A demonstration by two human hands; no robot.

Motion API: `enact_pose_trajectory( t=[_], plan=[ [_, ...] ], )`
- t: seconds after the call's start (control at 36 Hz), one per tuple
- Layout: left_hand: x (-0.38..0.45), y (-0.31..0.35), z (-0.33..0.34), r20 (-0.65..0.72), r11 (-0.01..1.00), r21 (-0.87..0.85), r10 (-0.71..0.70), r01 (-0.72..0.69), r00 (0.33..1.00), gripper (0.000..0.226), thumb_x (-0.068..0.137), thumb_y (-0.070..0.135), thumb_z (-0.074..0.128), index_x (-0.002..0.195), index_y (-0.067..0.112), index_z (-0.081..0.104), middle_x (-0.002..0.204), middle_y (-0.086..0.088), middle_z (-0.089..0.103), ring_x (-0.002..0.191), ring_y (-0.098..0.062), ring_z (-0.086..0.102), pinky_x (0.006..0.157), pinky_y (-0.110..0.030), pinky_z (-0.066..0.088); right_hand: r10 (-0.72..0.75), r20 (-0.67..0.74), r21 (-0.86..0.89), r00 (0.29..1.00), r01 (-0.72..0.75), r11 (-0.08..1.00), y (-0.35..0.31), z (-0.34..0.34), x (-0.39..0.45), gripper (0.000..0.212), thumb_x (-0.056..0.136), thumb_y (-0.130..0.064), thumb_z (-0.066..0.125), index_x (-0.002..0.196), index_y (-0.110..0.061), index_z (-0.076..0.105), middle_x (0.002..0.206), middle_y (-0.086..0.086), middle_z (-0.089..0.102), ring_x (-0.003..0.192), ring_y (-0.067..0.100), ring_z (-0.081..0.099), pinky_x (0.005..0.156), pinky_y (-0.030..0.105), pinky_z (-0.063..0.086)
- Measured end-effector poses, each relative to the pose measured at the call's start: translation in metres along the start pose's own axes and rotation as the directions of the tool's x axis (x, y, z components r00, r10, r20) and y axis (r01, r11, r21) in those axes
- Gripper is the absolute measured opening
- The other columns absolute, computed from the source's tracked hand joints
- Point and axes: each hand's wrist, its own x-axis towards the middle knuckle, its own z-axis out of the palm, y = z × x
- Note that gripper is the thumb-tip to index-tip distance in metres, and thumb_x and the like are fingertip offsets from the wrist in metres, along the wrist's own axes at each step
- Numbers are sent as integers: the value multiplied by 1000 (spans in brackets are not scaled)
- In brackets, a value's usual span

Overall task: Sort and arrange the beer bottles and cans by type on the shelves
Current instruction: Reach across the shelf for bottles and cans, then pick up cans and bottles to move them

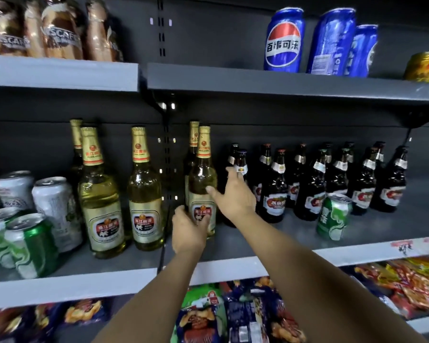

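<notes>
Two bare hands reach onto the grey metal middle shelf (233,266) at the centre of the frame. The left hand (187,230) wraps its fingers round the lower label of a tall clear-glass beer bottle with a gold foil neck (202,184), which stands upright just right of centre. The right hand (234,194) is spread wide, thumb touching that bottle's shoulder, fingers stretched toward a short dark-brown glass beer bottle with a silver neck label (240,160) just beside it. More dark brown bottles (337,179) stand in rows to the right, with a green and white can (333,216) in front of them. At the left, two more gold-necked bottles (124,194) stand beside a cluster of green and silver cans (25,219). Blue cola cans (320,43) sit on the upper shelf at upper right.
</notes>
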Motion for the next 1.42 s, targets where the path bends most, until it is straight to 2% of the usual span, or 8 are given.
enact_pose_trajectory(
  t=[0.14,0.28,0.47,0.72,0.94,1.14,1.31,1.42],
  plan=[
    [-34,18,6,-217,978,141,185,-157,959,33,89,32,63,108,8,50,105,-11,52,102,-30,53,70,-38,43,38,-314,-55,949,-58,997,48,-33,-9,46,93,-39,54,130,-14,46,125,7,54,115,28,51,87,40,42],
    [-51,41,41,-41,930,124,354,-347,934,26,89,31,61,106,15,52,102,-1,52,95,-22,52,67,-33,41,111,-478,-163,871,-213,963,104,-68,-9,40,92,-35,55,124,-11,51,118,11,58,111,32,49,88,44,36],
    [-65,59,93,362,846,215,394,-487,845,41,94,45,52,126,22,44,125,2,44,113,-19,49,69,-30,41,327,-244,-415,913,-403,816,175,-110,-10,66,94,-53,47,141,-9,33,142,15,40,131,35,36,102,44,34],
    [-76,61,109,502,761,372,317,-532,805,52,96,49,45,137,18,40,133,-4,47,122,-23,45,93,-35,44,468,47,-319,882,-431,844,217,-117,-9,93,88,-60,55,154,-15,8,158,13,17,134,35,38,96,46,43],
    [-97,57,84,366,733,549,221,-401,904,50,97,50,41,136,18,41,133,-5,48,123,-26,44,100,-37,39,436,40,-332,899,-400,854,239,-121,-8,91,89,-52,60,151,-7,11,150,20,19,135,39,29,98,48,42],
    [-122,52,57,239,700,655,165,-284,957,47,98,49,40,132,17,42,130,-5,49,123,-24,44,99,-35,36,350,78,-209,934,-328,922,232,-119,-16,79,88,-36,67,141,1,22,142,22,37,120,40,50,83,44,47],
    [-136,52,27,167,718,659,149,-223,975,47,97,46,45,133,15,44,131,-7,50,122,-27,44,99,-39,38,128,-15,-83,992,-129,988,170,-108,-33,68,79,-47,72,122,-6,38,125,15,47,115,37,50,73,41,44],
    [-140,47,-5,113,705,689,128,-170,985,46,97,44,47,133,15,45,130,-9,51,124,-28,44,101,-38,37,-54,47,-54,997,57,997,113,-92,-51,68,75,-50,73,117,-8,38,120,11,49,109,34,54,69,37,39]
  ],
)
